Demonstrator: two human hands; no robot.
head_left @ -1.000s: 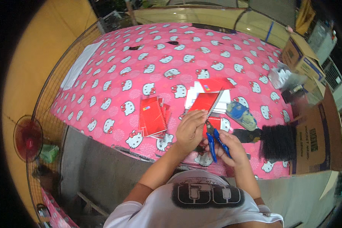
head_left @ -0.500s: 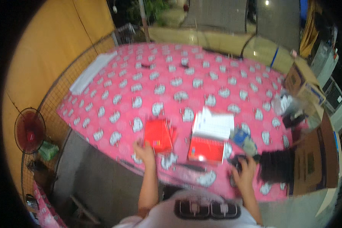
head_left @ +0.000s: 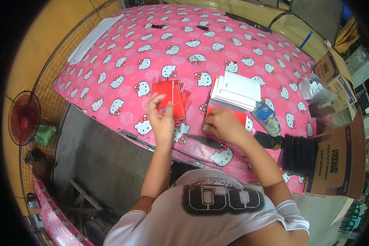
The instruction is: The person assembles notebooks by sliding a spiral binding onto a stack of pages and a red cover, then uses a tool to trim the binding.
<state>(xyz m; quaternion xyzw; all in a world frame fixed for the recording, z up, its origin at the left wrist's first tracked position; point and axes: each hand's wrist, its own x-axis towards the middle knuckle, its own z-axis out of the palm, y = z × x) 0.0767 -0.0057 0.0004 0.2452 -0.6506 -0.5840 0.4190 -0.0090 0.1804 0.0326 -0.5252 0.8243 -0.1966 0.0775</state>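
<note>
A small pile of red spiral notebooks (head_left: 163, 88) lies slightly fanned on the pink patterned cover. My left hand (head_left: 162, 117) is over its near part, fingers apart, thumb and fingertips touching the top one. To the right, another red notebook (head_left: 236, 117) lies below a stack of white-page notebooks (head_left: 240, 88). My right hand (head_left: 225, 126) reaches across to this red notebook's left edge, fingers curled together on it; the fingertips are partly hidden. A blue and pale packet-like thing (head_left: 267, 117) lies beside the stack, with a dark object (head_left: 268, 140) just below it.
Black spiral binding coils (head_left: 299, 156) are bunched against an open cardboard box (head_left: 336, 160) on the right. Plastic bags (head_left: 310, 87) and another box (head_left: 332, 69) stand behind. A white sheet (head_left: 95, 39) lies far left. A red fan (head_left: 25, 119) is at the left.
My right hand has moved left and away from the dark object to the red notebook. My left hand has come further over the red pile. The view has tilted down.
</note>
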